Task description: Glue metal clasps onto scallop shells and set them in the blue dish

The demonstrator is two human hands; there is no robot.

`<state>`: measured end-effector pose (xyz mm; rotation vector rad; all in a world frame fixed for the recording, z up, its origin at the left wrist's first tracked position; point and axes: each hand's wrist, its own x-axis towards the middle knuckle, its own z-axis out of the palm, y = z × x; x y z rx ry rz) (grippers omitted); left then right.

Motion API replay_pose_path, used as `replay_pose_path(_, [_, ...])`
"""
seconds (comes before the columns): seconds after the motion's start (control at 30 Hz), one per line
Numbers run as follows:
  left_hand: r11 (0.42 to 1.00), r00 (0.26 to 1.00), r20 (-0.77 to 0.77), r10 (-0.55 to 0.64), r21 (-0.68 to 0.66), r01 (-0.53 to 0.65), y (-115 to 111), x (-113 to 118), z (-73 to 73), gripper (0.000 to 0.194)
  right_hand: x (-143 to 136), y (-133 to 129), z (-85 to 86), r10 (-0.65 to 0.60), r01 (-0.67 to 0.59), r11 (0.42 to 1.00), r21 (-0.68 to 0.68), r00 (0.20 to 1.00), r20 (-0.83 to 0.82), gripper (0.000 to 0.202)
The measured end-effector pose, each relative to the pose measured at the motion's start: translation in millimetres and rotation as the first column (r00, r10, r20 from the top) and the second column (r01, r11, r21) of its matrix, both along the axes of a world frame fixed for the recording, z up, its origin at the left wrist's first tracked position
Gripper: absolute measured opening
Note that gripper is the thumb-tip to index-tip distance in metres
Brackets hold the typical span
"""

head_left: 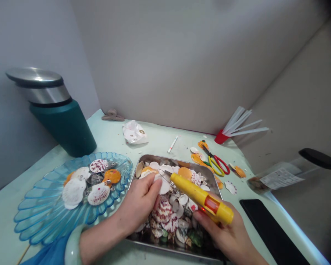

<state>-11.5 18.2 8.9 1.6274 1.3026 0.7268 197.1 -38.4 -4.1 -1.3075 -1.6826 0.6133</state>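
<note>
My left hand [145, 198] pinches a white scallop shell [163, 187] over a metal tray [179, 251] heaped with shells and small stones. In my right hand [223, 230] is a yellow glue gun [198, 193], its nozzle pointing left at the pinched shell. A small red light glows on the gun's underside. Whether the nozzle touches the shell I cannot tell. Beneath both hands lie purple-striped scallop shells [165, 213] among smaller snail shells. To the left, a blue scalloped plate [38, 209] bears white, orange and speckled shells with metal pieces among them.
A green bottle [63, 125] stands back left. Behind the tray are a crumpled white packet [134, 132] and a white marker [172, 144]. Scissors [218, 163], loose shells and a red cup [221, 137] of translucent sticks lie right. A black slab [267, 224] and clear jar [281, 176] line the right edge.
</note>
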Motion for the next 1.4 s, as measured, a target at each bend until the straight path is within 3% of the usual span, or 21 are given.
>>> replay_pose_path(0.23, [0.999, 0.999, 0.013, -0.029, 0.028, 0.029, 0.2, -0.8, 0.3, 0.044, 4.1, 0.0, -5.3, 0.008, -0.008, 0.997, -0.079, 1.0, 0.006, 0.014])
replay_pose_path(0.77, [0.999, 0.998, 0.05, -0.031, -0.041, 0.033, 2.7, -0.2, -2.2, 0.045, -4.2, 2.3, 6.4, 0.058, -0.061, 0.998, -0.031, 0.995, -0.081, 0.012])
replay_pose_path(1.1, [0.995, 0.984, 0.176, 0.039, -0.095, -0.023, 2.5, -3.2, -6.1, 0.043, -1.2, -0.4, -1.2, -0.027, 0.025, 0.999, -0.032, 0.999, -0.045, 0.012])
replay_pose_path(1.4, [0.996, 0.979, 0.194, 0.063, -0.07, -0.051, 2.5, -3.2, -6.4, 0.042, 0.5, -0.2, -2.6, 0.006, -0.006, 1.0, 0.016, 1.0, 0.0, 0.006])
